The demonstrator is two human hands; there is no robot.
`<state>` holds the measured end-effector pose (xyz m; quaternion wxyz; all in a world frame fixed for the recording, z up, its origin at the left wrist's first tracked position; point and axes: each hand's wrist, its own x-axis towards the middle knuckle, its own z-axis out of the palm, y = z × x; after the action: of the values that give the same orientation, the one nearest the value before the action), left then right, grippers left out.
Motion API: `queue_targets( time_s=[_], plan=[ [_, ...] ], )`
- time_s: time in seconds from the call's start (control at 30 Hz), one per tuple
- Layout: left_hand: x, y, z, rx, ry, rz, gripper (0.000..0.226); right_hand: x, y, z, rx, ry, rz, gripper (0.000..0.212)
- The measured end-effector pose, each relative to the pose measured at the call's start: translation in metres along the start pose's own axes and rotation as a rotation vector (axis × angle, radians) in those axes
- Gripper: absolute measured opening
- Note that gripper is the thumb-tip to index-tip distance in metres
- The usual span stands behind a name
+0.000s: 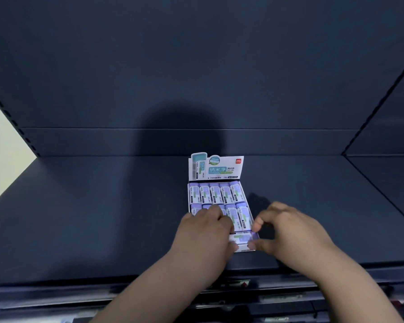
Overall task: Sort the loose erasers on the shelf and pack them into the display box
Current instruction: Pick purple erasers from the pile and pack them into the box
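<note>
The left hand (205,231) lies curled over the front-left part of the display box (216,167), near the shelf's (91,217) front edge; whether its grip holds anything I cannot tell. Erasers (216,193) fill the back row. The right hand (287,231) pinches a crosswise eraser (243,237) at the box's front.

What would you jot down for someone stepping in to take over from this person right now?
Left hand: grips the left end of the sideways eraser, knuckles over the second row.
Right hand: pinches that eraser's right end.
Display box: on the shelf, header card upright.
Done: back row holds five erasers; the second row looks full, though partly hidden.
Left: seat the sideways eraser at the box's front. No loose erasers show on the shelf.
</note>
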<state>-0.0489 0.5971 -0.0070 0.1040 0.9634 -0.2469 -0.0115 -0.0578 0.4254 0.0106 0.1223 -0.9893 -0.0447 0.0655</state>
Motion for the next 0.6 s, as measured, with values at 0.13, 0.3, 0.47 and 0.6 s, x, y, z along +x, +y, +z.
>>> queue_targets(
  time_s=[0.13, 0.3, 0.47, 0.6],
  plan=[
    [0.004, 0.007, 0.000, 0.137, -0.076, -0.040, 0.043, -0.002, 0.002, 0.002, 0.023, 0.013, -0.018, 0.027],
    [0.012, 0.008, 0.002, 0.183, -0.103, -0.067, 0.046, 0.002, 0.000, 0.009, 0.044, -0.015, -0.090, 0.033],
    [0.007, 0.008, 0.001, 0.140, -0.091, -0.042, 0.039, 0.006, -0.002, 0.010, 0.038, -0.044, -0.116, 0.032],
    [0.004, 0.007, -0.001, 0.072, -0.083, -0.046, 0.040, 0.007, -0.002, 0.009, 0.056, -0.050, -0.117, 0.032]
  ],
)
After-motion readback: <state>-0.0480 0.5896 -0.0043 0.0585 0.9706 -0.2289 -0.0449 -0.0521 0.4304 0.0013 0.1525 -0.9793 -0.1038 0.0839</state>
